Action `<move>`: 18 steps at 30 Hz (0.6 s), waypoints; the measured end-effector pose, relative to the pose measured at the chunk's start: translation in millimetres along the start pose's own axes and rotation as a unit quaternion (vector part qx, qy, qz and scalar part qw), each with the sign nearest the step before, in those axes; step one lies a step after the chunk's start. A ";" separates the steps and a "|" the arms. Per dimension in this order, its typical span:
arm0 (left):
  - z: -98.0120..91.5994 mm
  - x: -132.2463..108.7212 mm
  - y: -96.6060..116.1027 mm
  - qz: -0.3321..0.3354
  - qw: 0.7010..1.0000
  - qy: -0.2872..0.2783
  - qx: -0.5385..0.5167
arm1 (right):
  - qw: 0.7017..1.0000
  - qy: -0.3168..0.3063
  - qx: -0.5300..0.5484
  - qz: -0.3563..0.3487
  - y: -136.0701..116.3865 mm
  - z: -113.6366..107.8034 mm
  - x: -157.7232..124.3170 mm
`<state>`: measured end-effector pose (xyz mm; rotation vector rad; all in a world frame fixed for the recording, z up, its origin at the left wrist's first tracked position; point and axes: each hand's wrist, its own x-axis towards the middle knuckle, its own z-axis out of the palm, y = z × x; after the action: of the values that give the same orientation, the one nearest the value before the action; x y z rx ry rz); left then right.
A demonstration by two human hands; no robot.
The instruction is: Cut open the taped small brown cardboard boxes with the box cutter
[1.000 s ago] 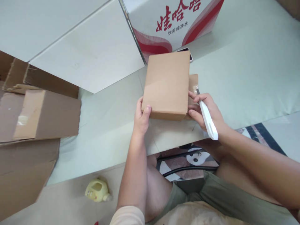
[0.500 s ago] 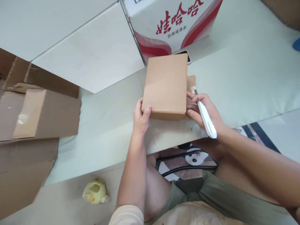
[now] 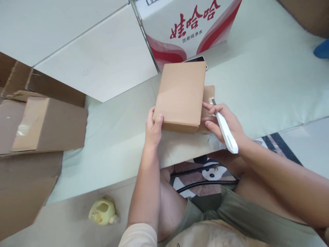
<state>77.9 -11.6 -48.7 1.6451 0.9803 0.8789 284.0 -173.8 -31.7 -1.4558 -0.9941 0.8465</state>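
Note:
A small brown cardboard box (image 3: 180, 94) lies on the pale green table (image 3: 257, 79), slightly tilted. My left hand (image 3: 153, 128) grips its near left corner, thumb on top. My right hand (image 3: 223, 121) is closed round a white utility knife (image 3: 224, 130), whose blade tip points at the box's right side, by an opened side flap (image 3: 208, 94) with clear tape on it. My fingers touch that flap.
A white carton with red Chinese lettering (image 3: 190, 27) stands behind the box, a phone (image 3: 196, 59) half hidden between them. Flattened and folded brown cartons (image 3: 46, 125) lie at left. A yellow plastic jug (image 3: 102, 212) sits on the floor. A blue object (image 3: 322, 49) shows at right.
The box has shifted slightly left and tilted a little; my hands moved with it. The view drifted, bringing the blue object into sight at right.

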 end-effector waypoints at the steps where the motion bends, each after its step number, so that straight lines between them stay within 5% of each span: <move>1: 0.2 0.0 1.0 -0.003 1.000 0.001 -0.003 | 1.000 0.000 -0.003 0.000 -0.8 0.0 0.0; 18: 5.3 6.0 0.8 -0.048 0.996 0.063 -0.042 | 1.000 0.000 0.025 -0.011 -4.8 14.6 -3.4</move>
<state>85.2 -8.3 -48.7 1.4738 1.0838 0.9556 268.8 -171.2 -28.7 -1.4007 -0.9818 0.8500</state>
